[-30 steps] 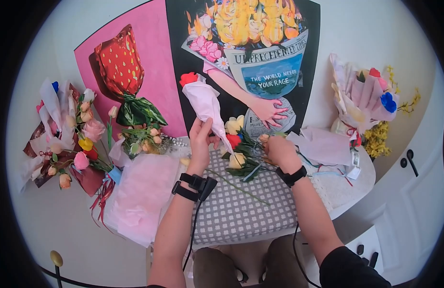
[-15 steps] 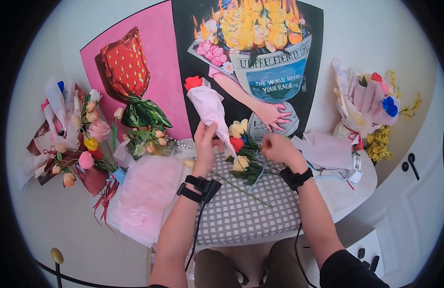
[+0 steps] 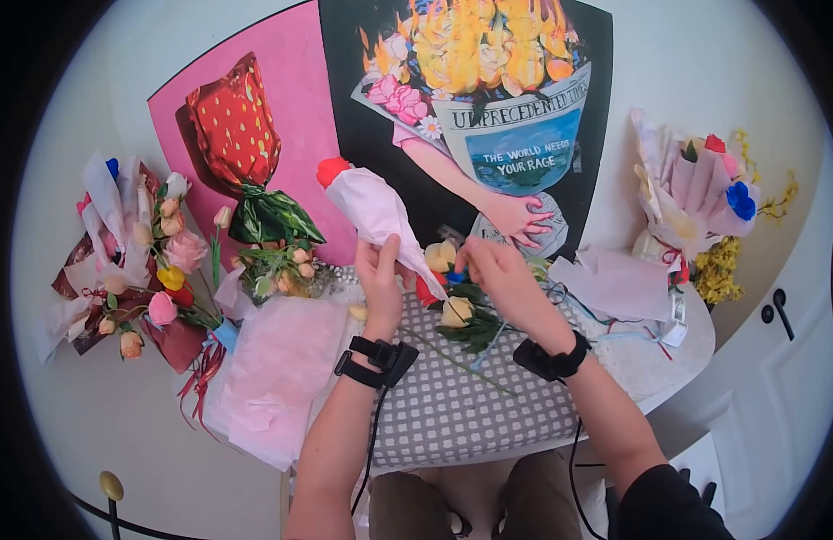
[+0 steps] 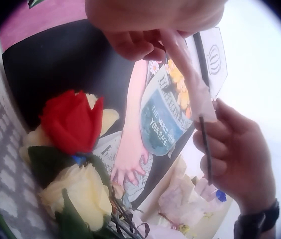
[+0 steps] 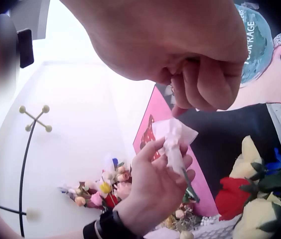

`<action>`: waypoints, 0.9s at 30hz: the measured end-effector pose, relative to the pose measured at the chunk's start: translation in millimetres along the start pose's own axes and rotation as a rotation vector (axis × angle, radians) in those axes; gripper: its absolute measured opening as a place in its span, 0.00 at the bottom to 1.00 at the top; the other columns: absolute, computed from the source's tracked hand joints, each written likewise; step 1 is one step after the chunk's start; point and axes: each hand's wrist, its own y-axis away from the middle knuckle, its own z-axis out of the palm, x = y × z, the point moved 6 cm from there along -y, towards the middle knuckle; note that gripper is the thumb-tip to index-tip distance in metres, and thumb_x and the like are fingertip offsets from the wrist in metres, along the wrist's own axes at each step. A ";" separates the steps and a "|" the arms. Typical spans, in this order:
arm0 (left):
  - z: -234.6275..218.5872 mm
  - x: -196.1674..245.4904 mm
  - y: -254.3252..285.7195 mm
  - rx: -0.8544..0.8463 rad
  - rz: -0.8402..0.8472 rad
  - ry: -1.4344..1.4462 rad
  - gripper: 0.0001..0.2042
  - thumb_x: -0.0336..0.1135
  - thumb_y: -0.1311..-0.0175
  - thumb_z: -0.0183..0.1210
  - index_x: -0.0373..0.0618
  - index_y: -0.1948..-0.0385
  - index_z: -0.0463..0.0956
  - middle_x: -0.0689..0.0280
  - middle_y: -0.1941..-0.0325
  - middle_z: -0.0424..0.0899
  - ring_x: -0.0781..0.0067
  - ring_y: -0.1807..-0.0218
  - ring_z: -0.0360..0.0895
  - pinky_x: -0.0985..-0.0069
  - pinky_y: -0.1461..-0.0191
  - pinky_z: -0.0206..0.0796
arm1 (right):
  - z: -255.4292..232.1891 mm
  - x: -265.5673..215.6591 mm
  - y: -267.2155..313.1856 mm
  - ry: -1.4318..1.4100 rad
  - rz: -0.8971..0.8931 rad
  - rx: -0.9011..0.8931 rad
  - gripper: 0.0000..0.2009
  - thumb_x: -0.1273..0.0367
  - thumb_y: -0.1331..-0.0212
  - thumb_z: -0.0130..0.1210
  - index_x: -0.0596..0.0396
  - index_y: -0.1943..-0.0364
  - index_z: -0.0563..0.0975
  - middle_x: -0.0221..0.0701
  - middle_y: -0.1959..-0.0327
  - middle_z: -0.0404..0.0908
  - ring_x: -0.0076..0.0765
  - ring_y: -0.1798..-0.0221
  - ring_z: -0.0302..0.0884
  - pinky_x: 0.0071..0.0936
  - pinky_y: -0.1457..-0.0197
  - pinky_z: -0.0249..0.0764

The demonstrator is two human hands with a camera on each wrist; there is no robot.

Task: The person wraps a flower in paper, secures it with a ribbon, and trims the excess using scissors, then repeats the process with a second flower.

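Observation:
My left hand (image 3: pixel 380 279) holds a red rose (image 3: pixel 332 170) rolled in pale pink paper (image 3: pixel 373 205), tilted with the bloom up and to the left. Its bare stem (image 4: pixel 206 154) sticks out below the narrow paper end. My right hand (image 3: pixel 511 286) is just right of that end, fingers curled; in the right wrist view its fingertips pinch a small clear strip (image 5: pixel 169 90), like tape. Underneath lies a bunch of flowers with a cream rose (image 4: pixel 78 196), a second red rose (image 4: pixel 71 122) and a blue flower (image 3: pixel 455 278).
A stack of pink paper (image 3: pixel 277 373) lies on the left of the table, and a folded sheet (image 3: pixel 615 283) on the right. Between them is a grey checked cloth (image 3: pixel 461 418) with a loose green stem (image 3: pixel 470 368). Wrapped bouquets (image 3: pixel 696 202) stand at both sides.
My right hand has moved left and up from beside the flower bunch to the wrapped rose's lower end. The wrapped rose has tilted further left in my left hand.

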 end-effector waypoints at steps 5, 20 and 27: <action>0.6 8.1 -2.4 0.047 0.044 0.022 0.10 0.35 0.25 0.57 0.41 0.51 0.72 0.67 0.70 0.81 0.83 0.80 0.72 0.83 0.80 0.58 | 15.9 -0.8 11.1 0.075 -0.118 0.000 0.23 0.57 0.20 0.42 0.59 0.71 0.77 0.22 0.80 0.65 0.18 0.75 0.60 0.24 0.69 0.57; 7.5 -2.5 6.2 -0.063 0.079 -0.124 0.11 0.36 0.28 0.57 0.41 0.52 0.74 0.69 0.69 0.79 0.81 0.75 0.74 0.81 0.79 0.61 | 21.7 21.3 21.6 0.094 -0.060 -0.028 0.21 0.61 0.24 0.45 0.64 0.69 0.78 0.43 0.79 0.77 0.49 0.75 0.74 0.40 0.67 0.67; 10.0 2.5 6.4 -0.018 0.103 -0.059 0.10 0.34 0.28 0.58 0.39 0.53 0.73 0.67 0.67 0.79 0.81 0.76 0.73 0.82 0.80 0.58 | 17.5 20.8 23.1 0.197 -0.086 0.039 0.21 0.61 0.25 0.46 0.63 0.70 0.79 0.48 0.78 0.78 0.58 0.72 0.77 0.46 0.67 0.69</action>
